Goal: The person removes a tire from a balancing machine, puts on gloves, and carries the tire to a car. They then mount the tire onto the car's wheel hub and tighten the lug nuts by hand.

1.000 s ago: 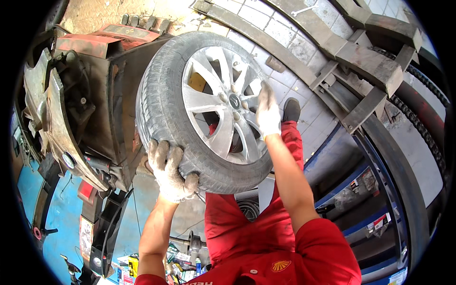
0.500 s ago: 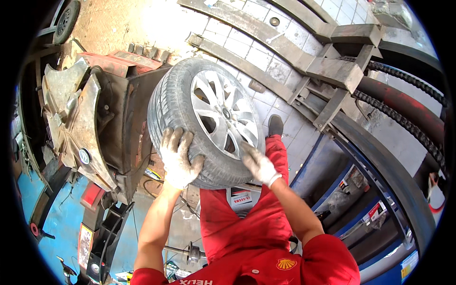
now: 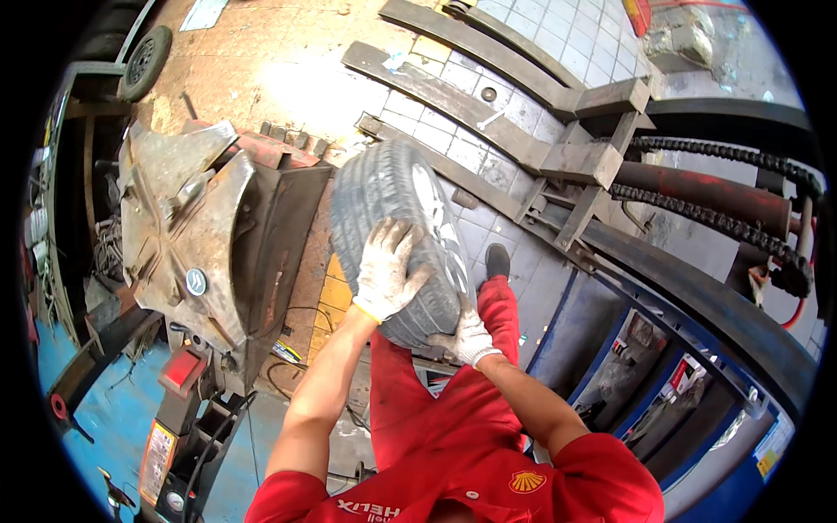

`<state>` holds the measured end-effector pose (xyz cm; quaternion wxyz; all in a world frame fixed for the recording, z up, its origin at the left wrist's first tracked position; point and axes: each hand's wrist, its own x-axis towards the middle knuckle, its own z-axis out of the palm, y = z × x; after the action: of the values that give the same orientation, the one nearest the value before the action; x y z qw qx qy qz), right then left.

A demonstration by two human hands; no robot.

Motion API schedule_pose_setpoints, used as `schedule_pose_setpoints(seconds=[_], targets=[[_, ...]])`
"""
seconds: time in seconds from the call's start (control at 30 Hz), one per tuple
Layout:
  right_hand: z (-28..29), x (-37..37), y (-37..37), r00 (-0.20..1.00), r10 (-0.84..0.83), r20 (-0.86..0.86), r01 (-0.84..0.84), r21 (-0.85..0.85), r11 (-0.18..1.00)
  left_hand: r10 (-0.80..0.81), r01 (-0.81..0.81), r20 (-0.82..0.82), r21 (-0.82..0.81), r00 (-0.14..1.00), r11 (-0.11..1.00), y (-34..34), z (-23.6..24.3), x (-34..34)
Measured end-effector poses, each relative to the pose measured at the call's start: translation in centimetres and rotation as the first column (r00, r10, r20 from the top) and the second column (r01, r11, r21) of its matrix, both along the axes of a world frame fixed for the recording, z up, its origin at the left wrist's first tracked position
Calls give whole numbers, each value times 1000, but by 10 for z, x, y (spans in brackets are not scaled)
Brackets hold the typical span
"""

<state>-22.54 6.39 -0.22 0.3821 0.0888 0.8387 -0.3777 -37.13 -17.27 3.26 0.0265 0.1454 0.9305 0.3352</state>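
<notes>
A car wheel (image 3: 384, 218), a black tyre on a silver spoked alloy rim (image 3: 436, 209), stands tilted in front of my legs. Its tread faces me and to the left, while the rim shows only as a narrow strip on the right side. My left hand (image 3: 390, 268), in a dusty white work glove, presses on the tread with the thumb apart from the fingers. Gloved as well, my right hand (image 3: 468, 338) grips the tyre's near lower edge, thumb on the tread; its fingers are partly hidden by the tyre.
On the left stands a tyre changer with a worn metal turntable (image 3: 187, 231) and a red pedal-like block (image 3: 181, 372). Steel lift arms (image 3: 453, 105) and a chain (image 3: 724, 218) lie to the right, above blue shelving (image 3: 645, 375). Another wheel (image 3: 146, 63) rests at far left.
The wheel has turned, so its rim now faces right and more tread shows. My right hand has moved from in front of the rim to the tyre's lower edge. The head view has shifted.
</notes>
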Motion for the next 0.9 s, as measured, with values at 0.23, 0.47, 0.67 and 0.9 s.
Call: schedule_pose_setpoints(seconds=[0.23, 0.47, 0.67, 0.9], targets=[[-12, 44, 6, 965, -199, 171, 191, 64, 980, 312, -895, 948, -86, 61, 437, -31, -61, 134], [0, 8, 1, 979, -147, 141, 143, 39, 989, 261, -863, 932, -339, -253, 373, -3, -92, 173], [45, -50, -26, 954, -298, 34, 298, -226, 927, 185, -974, 981, -88, -49, 208, -25, -9, 79], [39, -136, 8, 930, -365, -56, 369, 119, 922, 254, -896, 925, 161, 284, 415, -4, 38, -34]])
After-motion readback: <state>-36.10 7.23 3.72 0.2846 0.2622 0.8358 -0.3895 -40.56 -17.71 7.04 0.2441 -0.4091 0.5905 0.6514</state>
